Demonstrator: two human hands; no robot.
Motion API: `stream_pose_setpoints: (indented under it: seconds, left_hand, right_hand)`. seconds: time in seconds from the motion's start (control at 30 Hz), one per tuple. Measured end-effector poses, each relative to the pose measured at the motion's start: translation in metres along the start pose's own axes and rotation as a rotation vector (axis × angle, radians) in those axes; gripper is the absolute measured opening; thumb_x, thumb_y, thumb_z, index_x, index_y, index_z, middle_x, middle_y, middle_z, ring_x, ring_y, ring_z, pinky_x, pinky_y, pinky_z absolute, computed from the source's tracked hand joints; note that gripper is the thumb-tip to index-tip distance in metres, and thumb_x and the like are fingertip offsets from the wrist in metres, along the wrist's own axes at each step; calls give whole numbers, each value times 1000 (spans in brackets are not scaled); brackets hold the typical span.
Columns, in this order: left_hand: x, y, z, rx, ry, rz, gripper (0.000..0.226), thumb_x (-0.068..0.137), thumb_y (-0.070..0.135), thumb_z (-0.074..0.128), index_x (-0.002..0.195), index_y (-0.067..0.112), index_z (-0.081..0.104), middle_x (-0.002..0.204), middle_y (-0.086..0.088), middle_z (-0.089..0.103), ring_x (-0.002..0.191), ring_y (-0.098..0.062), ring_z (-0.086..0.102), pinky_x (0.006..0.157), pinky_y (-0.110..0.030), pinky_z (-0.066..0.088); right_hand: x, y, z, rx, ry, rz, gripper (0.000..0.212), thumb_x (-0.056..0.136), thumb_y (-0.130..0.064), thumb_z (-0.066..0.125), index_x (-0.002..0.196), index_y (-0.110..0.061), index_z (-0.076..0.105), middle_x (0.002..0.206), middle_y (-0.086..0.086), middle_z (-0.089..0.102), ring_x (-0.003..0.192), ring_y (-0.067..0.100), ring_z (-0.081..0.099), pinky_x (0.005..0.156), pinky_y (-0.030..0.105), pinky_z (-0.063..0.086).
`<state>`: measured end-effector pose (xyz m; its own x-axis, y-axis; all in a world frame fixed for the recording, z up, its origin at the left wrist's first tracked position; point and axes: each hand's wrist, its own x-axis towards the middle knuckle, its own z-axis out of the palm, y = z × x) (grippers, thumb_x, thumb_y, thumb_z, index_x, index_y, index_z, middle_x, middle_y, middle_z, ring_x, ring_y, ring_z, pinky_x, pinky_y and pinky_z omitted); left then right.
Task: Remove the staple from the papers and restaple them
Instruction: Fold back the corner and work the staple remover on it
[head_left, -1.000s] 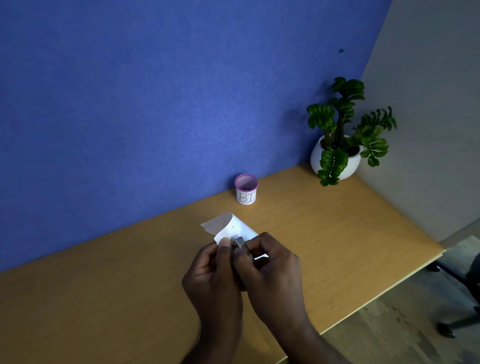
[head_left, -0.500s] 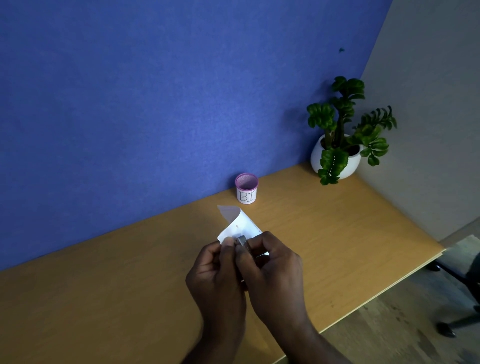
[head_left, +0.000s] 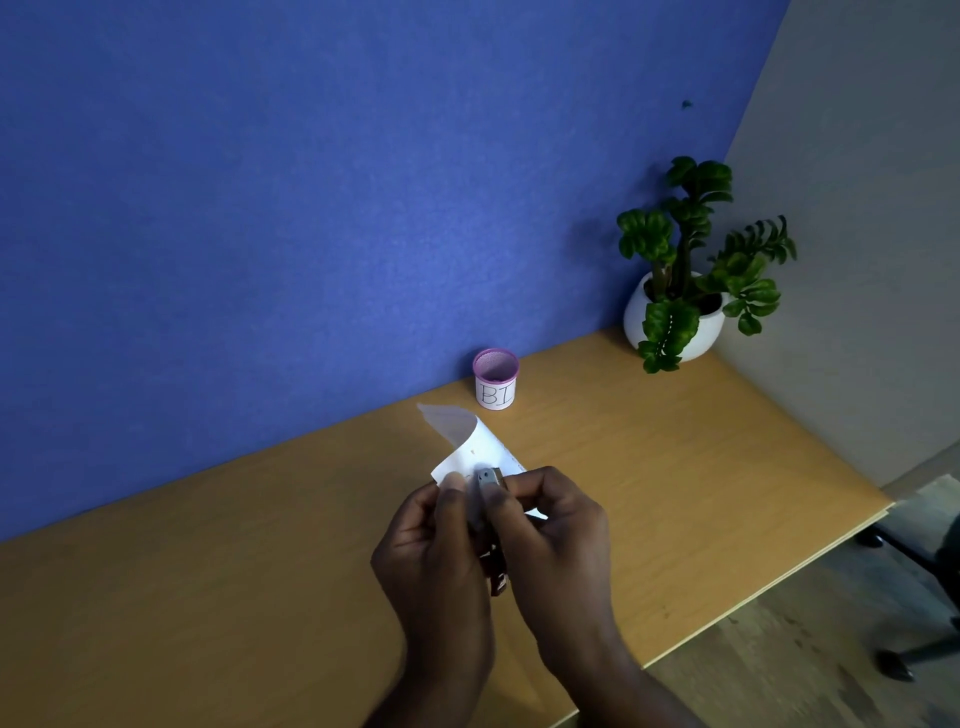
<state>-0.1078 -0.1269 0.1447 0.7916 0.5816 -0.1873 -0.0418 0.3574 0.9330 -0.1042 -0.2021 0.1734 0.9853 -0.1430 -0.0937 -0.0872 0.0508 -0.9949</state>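
Note:
Small white papers (head_left: 470, 447) stand up between my two hands above the wooden desk (head_left: 675, 467), their top sheet curling back to the left. My left hand (head_left: 431, 540) pinches the papers' lower left edge with its thumb on top. My right hand (head_left: 550, 525) grips a small metal stapler (head_left: 491, 478), whose grey nose lies against the papers' lower edge. The rest of the stapler is hidden between my palms. The staple itself is too small to make out.
A small pink-rimmed cup (head_left: 495, 379) marked "BI" stands at the blue wall behind the papers. A potted green plant (head_left: 685, 280) in a white pot sits in the far right corner. The desk's front edge runs diagonally at the right, with floor and a chair base (head_left: 914, 571) beyond.
The papers' curled top sheet has swung further left and upright. Both hands stayed close together at the papers' lower edge, with the stapler nose still against them.

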Motion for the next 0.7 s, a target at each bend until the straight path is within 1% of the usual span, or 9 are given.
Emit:
stream_pose_setpoints:
  seconds: [0.1,0.17,0.27,0.33,0.4,0.47,0.57,0.7]
  left_hand:
    - [3,0,-1,29,13,54,29,94,32,72,74,11,76,61,-2,68,56,-13,63,47,-32,52]
    - [4,0,-1,44,14,88,29,94,30,71,71,12,73,60,3,66,56,-8,61,47,-28,52]
    - [3,0,0,37,28,119,26,94,28,71,72,15,74,59,8,67,53,-2,61,43,-21,51]
    - [3,-1,0,57,29,163,25,95,28,70,73,18,76,60,10,69,54,1,63,45,-18,52]
    - [3,0,-1,82,26,210,25,96,32,71,74,20,75,61,12,69,56,2,62,48,-16,52]
    - [4,0,-2,106,13,251,27,95,39,69,74,22,74,61,15,68,57,2,61,51,-17,52]
    - [3,2,-3,149,-1,318,26,95,40,67,74,25,73,61,18,66,58,3,59,55,-15,50]
    - [1,6,-3,178,18,374,23,93,40,67,73,31,73,62,16,67,59,5,59,55,-11,49]
  right_hand:
    - [-1,1,0,-77,-22,-37,27,79,-48,75,77,-22,72,66,6,78,47,24,71,45,35,54]
    - [-1,1,0,-137,-22,-89,23,77,-47,73,76,-24,71,68,5,78,50,27,72,47,38,57]
    - [-2,0,1,-108,-16,-123,19,77,-44,73,76,-24,72,68,4,77,57,31,75,48,40,61]
    - [-2,1,1,-116,1,-168,17,78,-41,74,76,-24,72,69,1,76,61,29,76,54,49,65]
    - [-2,3,2,-114,16,-220,15,79,-37,75,77,-23,72,72,0,76,64,29,75,58,55,63]
    - [-2,5,2,-89,31,-247,15,79,-37,76,79,-23,73,73,1,76,64,29,74,58,56,62]
    - [-3,7,2,-61,53,-273,20,78,-38,78,82,-19,73,72,6,76,64,34,74,58,56,61]
    - [-3,7,3,-82,90,-317,20,78,-35,80,82,-17,73,71,3,75,63,31,74,56,56,61]
